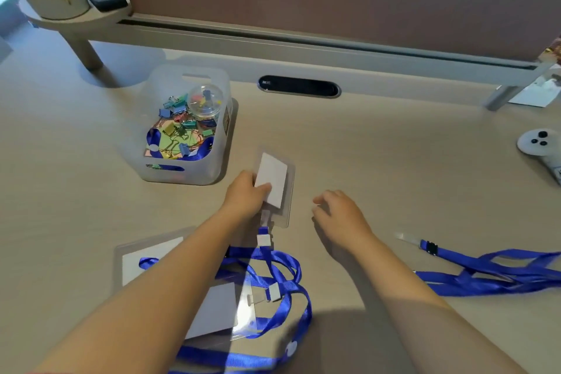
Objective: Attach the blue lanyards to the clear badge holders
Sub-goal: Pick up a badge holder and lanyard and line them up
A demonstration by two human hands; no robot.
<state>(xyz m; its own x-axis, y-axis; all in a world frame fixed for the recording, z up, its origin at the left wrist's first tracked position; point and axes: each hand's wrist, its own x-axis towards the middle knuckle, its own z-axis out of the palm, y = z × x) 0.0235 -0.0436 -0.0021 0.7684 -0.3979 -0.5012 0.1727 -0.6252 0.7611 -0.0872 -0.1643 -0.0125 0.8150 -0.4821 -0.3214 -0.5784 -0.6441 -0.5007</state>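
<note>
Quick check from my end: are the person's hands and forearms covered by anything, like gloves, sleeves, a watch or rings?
Nothing worn that shows. The left hand and right hand are bare, with no gloves and no rings visible. Both forearms are bare as far as the bottom edge of the head view, with no sleeves, watch or wristband. Nails look short and unpainted, though the picture is soft.
</note>
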